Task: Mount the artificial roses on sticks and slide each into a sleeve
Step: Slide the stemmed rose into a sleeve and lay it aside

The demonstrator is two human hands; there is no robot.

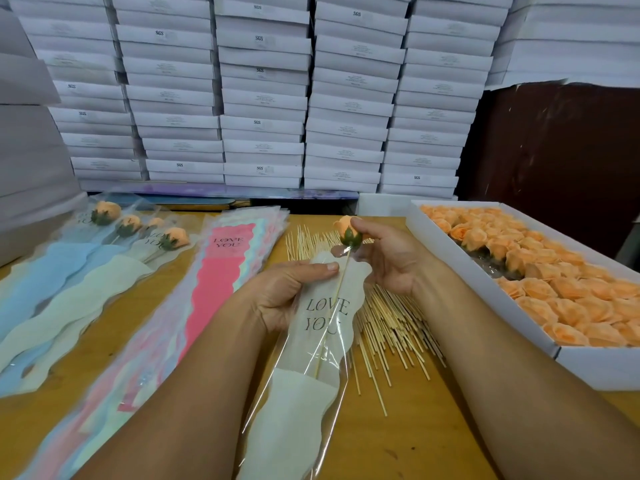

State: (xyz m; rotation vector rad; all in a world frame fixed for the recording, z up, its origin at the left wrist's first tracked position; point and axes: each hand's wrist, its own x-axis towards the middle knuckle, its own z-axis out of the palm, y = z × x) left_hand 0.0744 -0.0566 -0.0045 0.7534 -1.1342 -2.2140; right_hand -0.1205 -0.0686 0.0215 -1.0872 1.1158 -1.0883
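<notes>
Peach rose (349, 231) on a stick (332, 306) was partway inside a cream "LOVE YOU" sleeve (311, 368) above the wooden table (433, 427). Right hand (388, 258) pinched the rose's green base; left hand (294, 289) gripped the sleeve's top edge. Loose sticks (391, 327) lay beneath, box of roses (540, 271) right, finished sleeved roses (114, 237) left.

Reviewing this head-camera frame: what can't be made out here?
- Lower end of the thin wooden stick: hidden behind the cream panel of the clear "LOVE YOU" sleeve.
- Left hand fingers: curled behind that sleeve, out of sight.
- Peach artificial rose: partly covered by right hand fingertips.
- Small print on the stacked white boxes: too small to read.
- White tray of peach roses: cut off by the right edge.
</notes>
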